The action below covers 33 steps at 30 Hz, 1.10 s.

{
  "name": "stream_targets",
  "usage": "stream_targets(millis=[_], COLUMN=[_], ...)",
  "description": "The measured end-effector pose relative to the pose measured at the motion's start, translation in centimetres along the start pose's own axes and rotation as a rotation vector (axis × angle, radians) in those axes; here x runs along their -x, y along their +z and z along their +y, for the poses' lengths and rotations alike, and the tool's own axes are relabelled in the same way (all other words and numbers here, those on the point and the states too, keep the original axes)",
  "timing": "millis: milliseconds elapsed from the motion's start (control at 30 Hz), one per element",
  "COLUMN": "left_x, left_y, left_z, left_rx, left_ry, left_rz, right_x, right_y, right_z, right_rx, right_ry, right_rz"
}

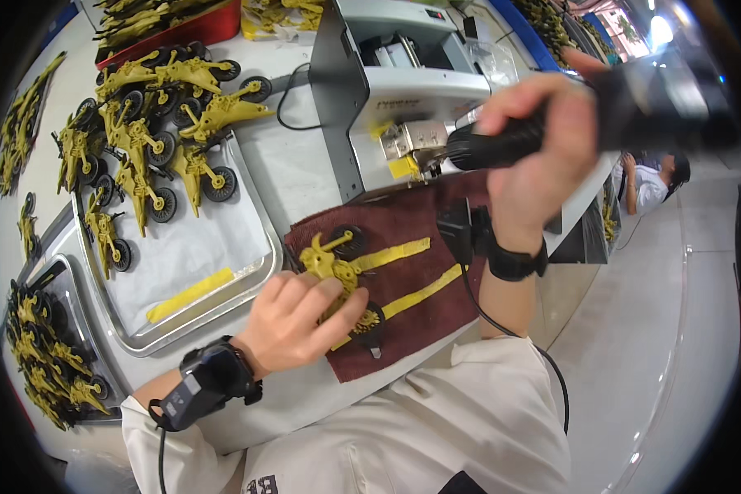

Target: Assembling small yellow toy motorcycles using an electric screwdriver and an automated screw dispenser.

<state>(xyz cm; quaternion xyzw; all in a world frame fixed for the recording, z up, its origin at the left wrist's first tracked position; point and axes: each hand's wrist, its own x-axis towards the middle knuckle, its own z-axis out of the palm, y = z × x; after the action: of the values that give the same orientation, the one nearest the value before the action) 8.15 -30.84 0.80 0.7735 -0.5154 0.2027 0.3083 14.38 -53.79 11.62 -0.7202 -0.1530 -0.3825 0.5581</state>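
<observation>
My left hand (pixel 292 317) rests over a yellow toy motorcycle (pixel 325 259) with black wheels, fingers curled around its middle. The toy lies on a dark red cloth (pixel 403 325). Two yellow tape strips (pixel 393 253) are stuck to the cloth beside it. Up at the right, my right hand (pixel 543 136) is wrapped around a black electric screwdriver (pixel 502 142), partly blurred. Its ribbed nose points left at the metal outlet of a grey screw feeder (pixel 420 99); whether they touch is hard to tell.
To the left, a metal tray (pixel 144 337) lined with white carries several toy motorcycles (pixel 132 136). Another tray (pixel 82 309) of yellow parts sits at lower left. A red bin (pixel 218 33) stands at the back. A black cable hangs from my right wrist. Another person (pixel 654 183) is at far right.
</observation>
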Motion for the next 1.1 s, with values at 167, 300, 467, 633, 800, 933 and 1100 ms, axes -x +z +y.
stream_targets(millis=[167, 300, 467, 633, 800, 933, 1100], left_x=[0.0, -0.2, 0.1, -1.3, -1.0, -0.9, -0.4], left_y=[2.9, 3.6, 2.8, 2.9, 3.6, 3.4, 3.7], left_z=[2.3, 2.6, 1.7, 1.8, 1.4, 1.1, 1.0], left_rx=[0.026, 0.114, 0.234, 0.093, 0.142, 0.188, 0.209], left_ry=[-0.045, -0.117, -0.116, -0.374, -0.371, -0.390, -0.395], left_rz=[-0.115, -0.282, -0.332, -0.325, -0.367, -0.388, -0.342], right_x=[3.2, 7.1, 2.4, 0.4, 1.7, 6.6, 8.4], right_y=[-0.6, -2.7, -2.0, -0.6, -0.6, -2.1, -1.8], right_z=[0.6, 0.4, -2.3, 0.7, -1.2, -2.6, -3.0], right_rx=[-0.043, -0.280, -0.291, -0.069, -0.028, -0.415, -0.389], right_ry=[0.282, 0.219, 0.049, 0.051, 0.258, 0.208, 0.141], right_rz=[-0.114, 0.001, 0.108, 0.013, -0.115, -0.191, -0.208])
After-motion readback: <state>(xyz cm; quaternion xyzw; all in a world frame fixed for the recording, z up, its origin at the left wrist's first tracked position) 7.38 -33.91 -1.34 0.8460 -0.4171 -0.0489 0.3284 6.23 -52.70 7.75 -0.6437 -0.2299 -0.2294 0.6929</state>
